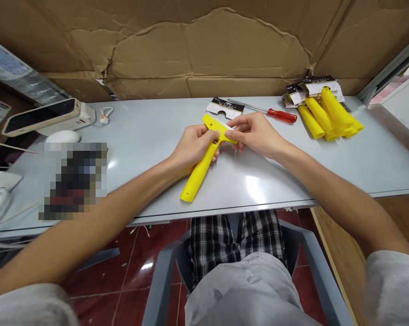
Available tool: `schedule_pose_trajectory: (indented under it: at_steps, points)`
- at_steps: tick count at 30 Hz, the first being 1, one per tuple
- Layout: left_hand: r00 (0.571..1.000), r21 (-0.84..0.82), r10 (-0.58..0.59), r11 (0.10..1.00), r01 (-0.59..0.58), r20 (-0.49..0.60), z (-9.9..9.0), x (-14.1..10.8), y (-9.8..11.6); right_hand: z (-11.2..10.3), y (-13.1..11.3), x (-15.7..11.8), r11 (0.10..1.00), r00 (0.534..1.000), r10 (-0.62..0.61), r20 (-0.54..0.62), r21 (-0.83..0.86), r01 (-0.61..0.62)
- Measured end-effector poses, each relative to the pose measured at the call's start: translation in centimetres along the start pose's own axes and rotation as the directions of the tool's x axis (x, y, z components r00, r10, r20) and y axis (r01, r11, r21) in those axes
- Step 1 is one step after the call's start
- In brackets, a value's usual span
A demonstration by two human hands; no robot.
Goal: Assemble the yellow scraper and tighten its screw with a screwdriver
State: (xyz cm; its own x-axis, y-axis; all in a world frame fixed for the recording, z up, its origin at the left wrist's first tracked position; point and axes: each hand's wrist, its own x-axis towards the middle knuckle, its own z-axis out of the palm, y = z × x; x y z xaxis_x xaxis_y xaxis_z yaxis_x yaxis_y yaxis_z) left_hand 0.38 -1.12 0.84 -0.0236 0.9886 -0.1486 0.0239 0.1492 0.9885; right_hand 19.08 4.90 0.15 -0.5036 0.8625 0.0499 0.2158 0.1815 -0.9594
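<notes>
Handling: our yellow plastic scraper (200, 172) looked light and stiff, best gripped by its handle.
Fingers: our left hand (192, 145) and right hand (255, 133) pinched its head, just above the table (279, 167).

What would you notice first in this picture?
The bright yellow plastic scraper catches the eye first, held over the grey table between the left hand and right hand. More yellow scrapers lie heaped at the table's far right corner. Nearer the middle, a red-handled screwdriver lies by the far edge, under torn cardboard.
</notes>
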Motion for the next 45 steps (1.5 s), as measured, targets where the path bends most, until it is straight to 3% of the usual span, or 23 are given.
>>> schedule_pose_trajectory:
  at_steps: [4,8,10,13,18,28,34,38,41,45]
  points:
    - [0.997,-0.025,-0.057,0.998,0.055,-0.049,-0.2,0.3,-0.1,-3.0,-1.1,-0.1,0.951,0.994,-0.068,-0.081,-0.305,0.040]
    - [0.996,-0.013,-0.081,0.997,0.081,-0.028,-0.5,0.4,-0.1,-8.1,-1.6,-0.5,0.692,0.998,-0.039,0.049,-0.720,0.062]
    - [0.997,0.005,-0.076,0.997,0.076,-0.015,-0.6,0.3,0.0,-10.0,-0.9,-0.4,0.619,0.993,0.014,0.117,-0.781,0.083]
    - [0.998,0.039,-0.060,0.997,0.060,-0.003,-0.7,0.2,0.1,-11.0,0.7,0.0,0.661,0.990,-0.035,0.139,-0.740,0.127]
    - [0.999,0.047,-0.039,0.998,0.039,-0.017,-0.4,0.2,0.1,-10.7,2.2,0.4,0.760,0.980,-0.122,0.154,-0.621,0.192]
    - [0.998,0.094,-0.019,0.995,0.014,0.062,0.1,-0.8,0.4,-9.7,3.7,1.0,0.674,0.959,-0.068,0.274,-0.696,0.246]
    - [0.994,0.143,-0.030,0.990,0.014,0.109,0.7,-1.8,0.5,-9.3,3.5,0.0,0.767,0.974,-0.148,0.170,-0.602,0.222]
    - [0.992,0.153,-0.023,0.988,0.005,0.120,0.8,-1.8,0.5,-7.1,0.1,-1.0,0.802,0.967,-0.216,0.132,-0.542,0.253]
    - [0.992,0.164,-0.014,0.986,-0.007,0.129,0.9,-1.7,0.4,-4.5,-1.9,-1.2,0.812,0.936,-0.333,0.111,-0.471,0.345]
    - [0.990,0.200,0.017,0.979,-0.045,0.140,1.0,-1.8,0.3,-1.9,-1.4,-0.7,0.833,0.913,-0.398,0.093,-0.381,0.401]
